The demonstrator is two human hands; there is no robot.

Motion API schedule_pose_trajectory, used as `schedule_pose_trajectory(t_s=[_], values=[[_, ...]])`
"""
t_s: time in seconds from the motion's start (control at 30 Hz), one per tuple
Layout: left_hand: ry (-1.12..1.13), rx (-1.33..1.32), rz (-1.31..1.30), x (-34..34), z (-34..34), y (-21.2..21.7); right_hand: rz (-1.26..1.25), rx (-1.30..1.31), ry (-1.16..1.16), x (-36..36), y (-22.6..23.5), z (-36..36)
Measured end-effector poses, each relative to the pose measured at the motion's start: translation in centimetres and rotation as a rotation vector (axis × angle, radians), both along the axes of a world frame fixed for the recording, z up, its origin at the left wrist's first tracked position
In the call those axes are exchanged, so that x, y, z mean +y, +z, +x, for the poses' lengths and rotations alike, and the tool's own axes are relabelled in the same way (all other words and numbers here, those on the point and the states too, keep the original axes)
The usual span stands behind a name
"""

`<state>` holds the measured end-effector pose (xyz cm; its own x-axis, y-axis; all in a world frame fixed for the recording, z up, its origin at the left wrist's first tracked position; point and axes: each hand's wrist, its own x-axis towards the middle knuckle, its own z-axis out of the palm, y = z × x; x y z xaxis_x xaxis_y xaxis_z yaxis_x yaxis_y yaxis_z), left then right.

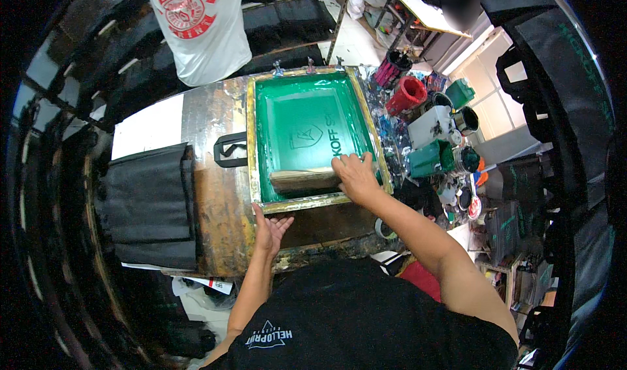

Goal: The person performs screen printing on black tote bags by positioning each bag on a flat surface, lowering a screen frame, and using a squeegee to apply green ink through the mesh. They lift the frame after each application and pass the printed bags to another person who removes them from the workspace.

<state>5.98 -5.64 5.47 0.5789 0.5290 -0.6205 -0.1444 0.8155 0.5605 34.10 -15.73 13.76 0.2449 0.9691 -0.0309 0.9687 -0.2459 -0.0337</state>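
Note:
A screen printing frame [250, 118] with yellowish edges lies on the worktable, its mesh [287, 102] green with ink. Dark lettering and a shield emblem show through the mesh. My right hand [356, 177] is closed over the right end of a wooden squeegee [304, 180], which lies across the near part of the screen. At the frame's near left corner is my left hand [269, 229], palm up, its fingers spread and its thumb against the corner. A black fabric bag's handle [228, 149] sticks out from under the frame's left side; the rest of that bag is hidden.
Black bags [147, 207] are stacked on the table's left. Hinge clamps [311, 66] line the frame's far edge. To the right stand a red ink container [408, 94], a green tub [431, 160] and several ink pots. A white printed T-shirt [202, 37] is beyond the table.

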Motion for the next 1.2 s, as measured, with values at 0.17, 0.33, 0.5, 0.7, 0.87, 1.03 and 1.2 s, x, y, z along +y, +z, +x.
schedule_pose_trajectory(t_s=[0.17,0.33,0.5,0.7,0.87,1.03,1.2], values=[[-0.028,-0.031,-0.008,0.2,-0.4,0.7,0.088,-0.086,-0.005,4.0,-2.0,3.9],[-0.004,0.074,-0.013,0.0,0.2,2.6,0.119,-0.156,0.044,11.0,-4.3,11.5],[-0.001,0.106,-0.013,-0.3,0.1,2.5,0.158,-0.091,0.112,19.8,-6.5,18.1],[0.045,0.173,-0.104,0.0,1.1,1.6,-0.012,0.057,0.204,27.6,-6.6,23.4],[0.065,0.217,-0.207,0.9,1.8,0.9,-0.026,0.087,0.199,28.2,-4.0,22.9],[-0.421,0.415,-0.179,4.3,-0.4,1.8,0.274,-0.061,0.077,23.7,-4.0,20.8],[-0.543,0.733,1.046,11.2,8.4,6.7,0.322,-0.219,0.011,22.7,-6.8,21.0]])
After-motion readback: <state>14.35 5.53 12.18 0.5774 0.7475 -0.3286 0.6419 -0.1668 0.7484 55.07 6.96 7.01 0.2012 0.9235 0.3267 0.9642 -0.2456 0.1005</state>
